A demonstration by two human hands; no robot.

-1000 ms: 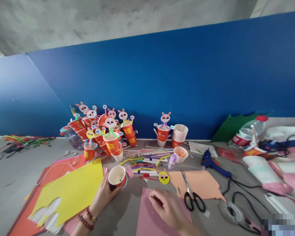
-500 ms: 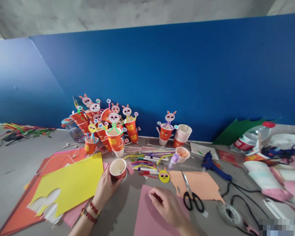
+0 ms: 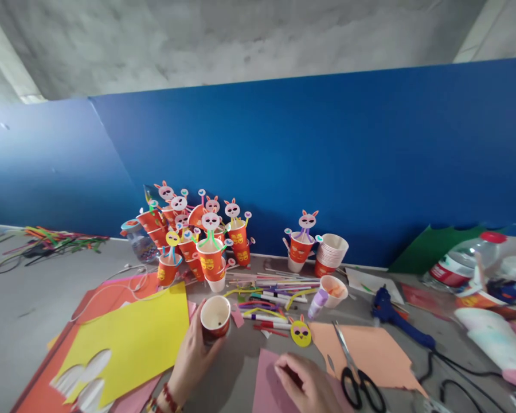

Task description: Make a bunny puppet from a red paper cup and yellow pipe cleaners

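Left hand is closed around an upright red paper cup near the front edge of the table; right hand is curled on a pink sheet, its grasp not discernible. The cup is judged light, thin-walled, easily crushed: best held gently by the sides.

Scissors lie on orange paper (a blue glue gun just beyond).

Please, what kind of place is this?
Probably a craft worktable set against a blue partition. Finished bunny cups stand in a cluster, scissors and a glue gun lie nearby, and the left hand holds a red cup.
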